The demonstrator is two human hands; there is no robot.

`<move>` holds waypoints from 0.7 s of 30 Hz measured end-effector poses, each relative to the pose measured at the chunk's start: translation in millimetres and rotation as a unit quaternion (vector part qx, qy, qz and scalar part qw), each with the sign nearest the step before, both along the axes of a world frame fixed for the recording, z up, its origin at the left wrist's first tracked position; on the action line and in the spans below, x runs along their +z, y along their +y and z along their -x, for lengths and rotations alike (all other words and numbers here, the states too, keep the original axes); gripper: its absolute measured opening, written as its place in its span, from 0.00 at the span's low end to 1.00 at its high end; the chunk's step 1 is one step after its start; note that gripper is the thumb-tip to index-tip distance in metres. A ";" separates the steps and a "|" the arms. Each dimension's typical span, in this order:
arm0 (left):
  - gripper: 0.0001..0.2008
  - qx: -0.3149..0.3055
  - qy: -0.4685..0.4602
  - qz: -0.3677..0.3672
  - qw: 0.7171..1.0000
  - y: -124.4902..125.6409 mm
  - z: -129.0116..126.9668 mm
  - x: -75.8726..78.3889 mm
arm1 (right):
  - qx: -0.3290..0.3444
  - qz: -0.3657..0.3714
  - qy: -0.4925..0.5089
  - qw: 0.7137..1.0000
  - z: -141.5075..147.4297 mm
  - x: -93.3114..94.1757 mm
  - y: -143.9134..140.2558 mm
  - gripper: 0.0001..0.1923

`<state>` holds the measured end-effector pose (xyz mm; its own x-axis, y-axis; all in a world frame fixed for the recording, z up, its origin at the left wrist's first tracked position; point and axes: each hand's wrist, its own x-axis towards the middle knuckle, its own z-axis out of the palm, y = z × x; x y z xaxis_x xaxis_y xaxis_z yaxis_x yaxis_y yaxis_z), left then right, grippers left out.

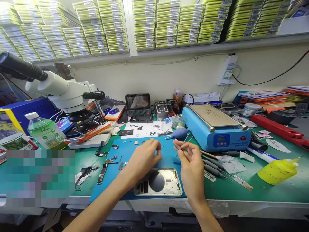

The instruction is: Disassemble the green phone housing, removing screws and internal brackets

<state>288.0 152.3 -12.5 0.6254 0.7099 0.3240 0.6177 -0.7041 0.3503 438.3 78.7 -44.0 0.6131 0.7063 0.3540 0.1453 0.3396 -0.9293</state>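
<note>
- Head view: your left hand hovers above the blue mat, fingers curled together at the tips; whether they pinch anything cannot be told.
- Your right hand grips tweezers between thumb and forefinger, tips pointing up and away from you.
- The opened phone housing lies flat on the mat's near edge, below and between both hands, touched by neither.
- Small parts and a circuit board lie left of the housing.
- A blue heating unit stands on the green surface to the right; a microscope stands far left.
</note>
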 end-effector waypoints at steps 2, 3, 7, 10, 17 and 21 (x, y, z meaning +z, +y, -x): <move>0.04 0.028 -0.063 0.042 0.997 -3.4 18.4 1.9 | -0.001 0.006 -0.019 1.000 1.9 -1.1 1.8 0.08; 0.06 0.035 -0.091 0.065 0.993 -5.8 27.8 1.5 | -0.002 0.013 -0.031 0.999 3.0 -1.4 2.4 0.09; 0.12 0.040 -0.164 0.150 0.974 -19.3 60.0 -7.4 | -0.013 0.058 -0.106 0.993 4.1 1.1 2.7 0.18; 0.12 0.050 -0.190 0.195 0.961 -30.6 74.3 -17.2 | -0.034 0.115 -0.201 0.972 -3.5 6.3 -0.7 0.17; 0.13 0.100 -0.214 0.229 0.945 -43.5 78.9 -27.2 | -0.090 0.212 -0.333 0.915 -33.0 8.9 -16.3 0.14; 0.14 0.100 -0.208 0.240 0.943 -44.7 77.6 -28.4 | -0.067 0.222 -0.352 0.907 -46.5 3.1 -20.8 0.14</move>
<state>210.4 107.6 -40.9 0.3529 0.9276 0.1223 0.4604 -0.2859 0.8404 484.8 57.9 -40.9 0.4369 0.8104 0.3904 0.7675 -0.1095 -0.6316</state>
